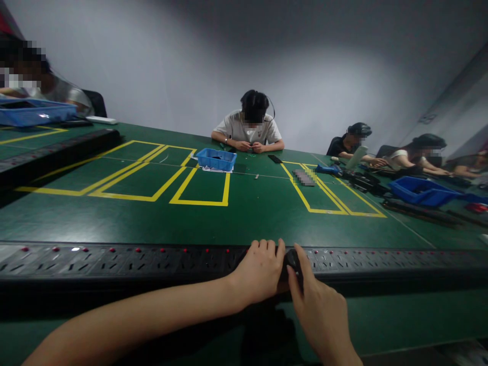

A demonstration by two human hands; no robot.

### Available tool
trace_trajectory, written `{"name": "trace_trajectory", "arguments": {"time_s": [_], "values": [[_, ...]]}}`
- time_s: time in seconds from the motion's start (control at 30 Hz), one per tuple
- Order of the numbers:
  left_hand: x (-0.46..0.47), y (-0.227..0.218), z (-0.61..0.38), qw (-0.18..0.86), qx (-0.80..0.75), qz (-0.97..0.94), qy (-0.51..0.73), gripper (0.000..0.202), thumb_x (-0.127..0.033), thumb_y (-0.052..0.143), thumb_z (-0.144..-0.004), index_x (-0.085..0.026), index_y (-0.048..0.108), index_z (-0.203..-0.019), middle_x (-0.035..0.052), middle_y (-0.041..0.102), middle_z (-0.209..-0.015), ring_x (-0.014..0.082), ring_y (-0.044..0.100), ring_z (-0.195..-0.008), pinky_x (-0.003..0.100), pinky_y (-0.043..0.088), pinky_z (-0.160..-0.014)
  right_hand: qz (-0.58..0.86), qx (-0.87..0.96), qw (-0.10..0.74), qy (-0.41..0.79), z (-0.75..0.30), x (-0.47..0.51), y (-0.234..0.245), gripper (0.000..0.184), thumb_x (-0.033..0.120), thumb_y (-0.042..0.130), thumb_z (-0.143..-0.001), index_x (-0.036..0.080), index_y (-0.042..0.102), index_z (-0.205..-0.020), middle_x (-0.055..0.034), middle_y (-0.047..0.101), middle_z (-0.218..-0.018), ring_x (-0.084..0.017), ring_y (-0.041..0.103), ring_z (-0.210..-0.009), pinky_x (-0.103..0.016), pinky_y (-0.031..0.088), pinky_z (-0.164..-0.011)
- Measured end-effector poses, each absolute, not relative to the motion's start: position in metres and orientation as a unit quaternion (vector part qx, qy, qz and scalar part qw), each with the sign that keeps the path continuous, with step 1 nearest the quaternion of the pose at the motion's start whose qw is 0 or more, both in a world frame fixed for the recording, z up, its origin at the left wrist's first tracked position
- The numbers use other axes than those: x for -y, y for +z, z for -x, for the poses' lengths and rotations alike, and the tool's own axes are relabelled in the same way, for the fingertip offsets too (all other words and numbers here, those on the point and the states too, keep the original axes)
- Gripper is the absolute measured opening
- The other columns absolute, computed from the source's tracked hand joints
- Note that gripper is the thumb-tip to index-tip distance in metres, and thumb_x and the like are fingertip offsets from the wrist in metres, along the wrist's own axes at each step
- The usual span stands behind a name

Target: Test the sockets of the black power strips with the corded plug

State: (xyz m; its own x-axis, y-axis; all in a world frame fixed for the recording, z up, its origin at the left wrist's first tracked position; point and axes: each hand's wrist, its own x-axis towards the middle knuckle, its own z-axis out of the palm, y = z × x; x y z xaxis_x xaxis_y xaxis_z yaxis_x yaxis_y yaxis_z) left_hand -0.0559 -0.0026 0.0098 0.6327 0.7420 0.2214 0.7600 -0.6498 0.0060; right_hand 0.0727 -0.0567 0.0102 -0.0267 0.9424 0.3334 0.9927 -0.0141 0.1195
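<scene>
A long black power strip (125, 262) with slotted sockets and red lights runs across the table in front of me. My left hand (263, 267) lies over its middle, fingers wrapped across the top and far edge. Just to the right, my right hand (318, 292) pinches a small rounded black plug (293, 259) between thumb and fingers at the strip. Whether the plug's pins sit in a socket is hidden by the fingers.
Yellow tape outlines (200, 203) mark the green table (263, 223). Beyond stand a blue basket (216, 160) and a blurred flat grey item (304, 177). A person (249, 129) sits opposite; others work at both sides. Another blue tray (421, 192) is at right.
</scene>
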Motion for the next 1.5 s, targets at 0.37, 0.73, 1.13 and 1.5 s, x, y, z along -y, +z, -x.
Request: {"name": "trace_trajectory", "arguments": {"time_s": [0.37, 0.73, 1.13, 1.5], "values": [[0.003, 0.008, 0.054, 0.049, 0.422, 0.901, -0.09, 0.069, -0.051, 0.035, -0.081, -0.01, 0.022, -0.136, 0.0143, 0.054, -0.094, 0.0262, 0.05, -0.084, 0.037, 0.038, -0.071, 0.656, 0.658, 0.359, 0.086, -0.072, 0.058, 0.0, 0.038, 0.031, 0.039, -0.087, 0.026, 0.04, -0.124, -0.0037, 0.06, -0.113, -0.018, 0.065, -0.084, -0.025, 0.051, -0.072], [0.002, 0.007, 0.054, 0.052, 0.422, 0.901, -0.092, 0.07, -0.051, 0.036, -0.081, -0.01, 0.022, -0.136, 0.0133, 0.053, -0.095, 0.0258, 0.049, -0.083, 0.038, 0.039, -0.072, 0.636, 0.655, 0.391, 0.115, -0.076, 0.055, -0.007, 0.037, 0.031, 0.039, -0.086, 0.029, 0.039, -0.123, -0.003, 0.058, -0.115, -0.018, 0.062, -0.093, -0.027, 0.052, -0.073], [0.002, 0.008, 0.054, 0.057, 0.42, 0.901, -0.086, 0.069, -0.051, 0.032, -0.083, -0.01, 0.021, -0.136, 0.0129, 0.053, -0.094, 0.0254, 0.049, -0.083, 0.038, 0.039, -0.073, 0.632, 0.646, 0.402, 0.15, -0.075, 0.055, -0.006, 0.037, 0.032, 0.04, -0.087, 0.028, 0.039, -0.124, -0.0052, 0.058, -0.114, -0.019, 0.062, -0.093, -0.025, 0.053, -0.067], [0.002, 0.009, 0.053, 0.05, 0.424, 0.901, -0.079, 0.067, -0.048, 0.035, -0.081, -0.009, 0.024, -0.134, 0.0138, 0.053, -0.094, 0.026, 0.05, -0.085, 0.038, 0.04, -0.073, 0.623, 0.652, 0.41, 0.135, -0.075, 0.055, -0.006, 0.039, 0.03, 0.041, -0.085, 0.026, 0.041, -0.124, -0.0057, 0.059, -0.114, -0.018, 0.062, -0.093, -0.024, 0.053, -0.067]]}}
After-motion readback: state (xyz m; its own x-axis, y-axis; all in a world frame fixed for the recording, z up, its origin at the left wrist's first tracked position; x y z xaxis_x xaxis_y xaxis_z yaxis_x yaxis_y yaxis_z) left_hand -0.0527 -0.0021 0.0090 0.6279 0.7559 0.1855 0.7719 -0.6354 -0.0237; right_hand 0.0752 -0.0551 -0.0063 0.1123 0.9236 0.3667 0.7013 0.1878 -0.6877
